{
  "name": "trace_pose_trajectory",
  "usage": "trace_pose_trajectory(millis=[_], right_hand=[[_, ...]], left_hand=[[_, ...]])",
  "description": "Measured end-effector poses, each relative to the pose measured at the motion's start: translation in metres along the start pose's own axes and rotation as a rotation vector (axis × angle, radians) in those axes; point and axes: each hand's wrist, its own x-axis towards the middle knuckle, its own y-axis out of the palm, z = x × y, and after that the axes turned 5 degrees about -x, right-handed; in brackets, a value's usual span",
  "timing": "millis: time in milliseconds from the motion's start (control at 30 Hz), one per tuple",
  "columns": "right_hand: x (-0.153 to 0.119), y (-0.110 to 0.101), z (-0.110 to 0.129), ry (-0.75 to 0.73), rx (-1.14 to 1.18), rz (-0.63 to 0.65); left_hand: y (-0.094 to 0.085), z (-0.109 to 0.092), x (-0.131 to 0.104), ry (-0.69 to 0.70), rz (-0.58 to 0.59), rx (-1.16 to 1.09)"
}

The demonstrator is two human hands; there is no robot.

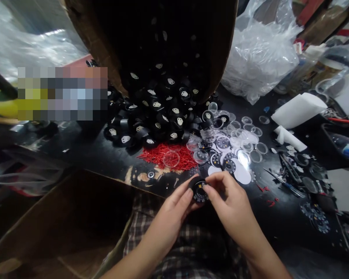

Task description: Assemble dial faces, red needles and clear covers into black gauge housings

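Observation:
Close to the table's front edge, my left hand (176,201) grips a round black gauge (199,196) with a white-marked dial facing up. My right hand (231,193) is closed, its thumb and forefinger pinched at the gauge's upper right rim; whether a small part sits between those fingertips is hidden. Just beyond lie a heap of red pointers (163,153), printed dial discs (229,162) and clear round covers (247,130). Behind them, black round housings (151,116) with pale plates spill from a tipped cardboard box (97,50).
A tweezers-like tool (291,166) and a thin screwdriver (293,189) lie to the right among small parts. White rolls (299,109) and a clear plastic bag (258,58) stand farther back. An open carton (61,217) sits below the table's left edge.

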Motion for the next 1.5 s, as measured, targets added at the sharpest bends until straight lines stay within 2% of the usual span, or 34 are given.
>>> trace_pose_trajectory(millis=[200, 533, 667, 833, 967, 1067, 1200, 1300, 1400, 1500], right_hand=[[0.0, -0.001, 0.001, 0.041, -0.031, 0.037], [0.01, 0.0, -0.002, 0.185, -0.006, 0.14], [0.01, 0.005, -0.009, 0.2, -0.02, 0.163], [0.004, 0.015, -0.014, 0.208, 0.101, 0.291], [0.005, 0.016, -0.009, 0.166, 0.035, 0.358], [0.018, 0.012, -0.009, 0.056, -0.088, 0.347], [0.048, 0.013, -0.013, 0.03, -0.583, 0.175], [0.066, 0.023, -0.011, 0.001, -0.837, 0.194], [0.075, 0.031, -0.007, -0.076, -0.939, 0.203], [0.076, 0.033, -0.007, -0.117, -0.976, 0.2]], left_hand=[[-0.012, -0.003, 0.003, 0.05, 0.055, 0.229], [-0.016, -0.008, 0.01, 0.022, 0.129, 0.303], [-0.019, -0.007, 0.012, 0.104, 0.127, 0.39], [-0.023, -0.011, 0.008, 0.217, 0.113, 0.677], [-0.034, -0.014, 0.005, 0.288, 0.079, 0.791], [-0.045, -0.018, 0.007, 0.278, -0.04, 0.686], [-0.05, -0.03, 0.021, 0.221, -0.161, 0.232], [-0.043, -0.042, 0.037, 0.27, -0.181, 0.016], [-0.035, -0.051, 0.05, 0.246, -0.131, -0.059], [-0.032, -0.05, 0.052, 0.248, -0.114, -0.077]])
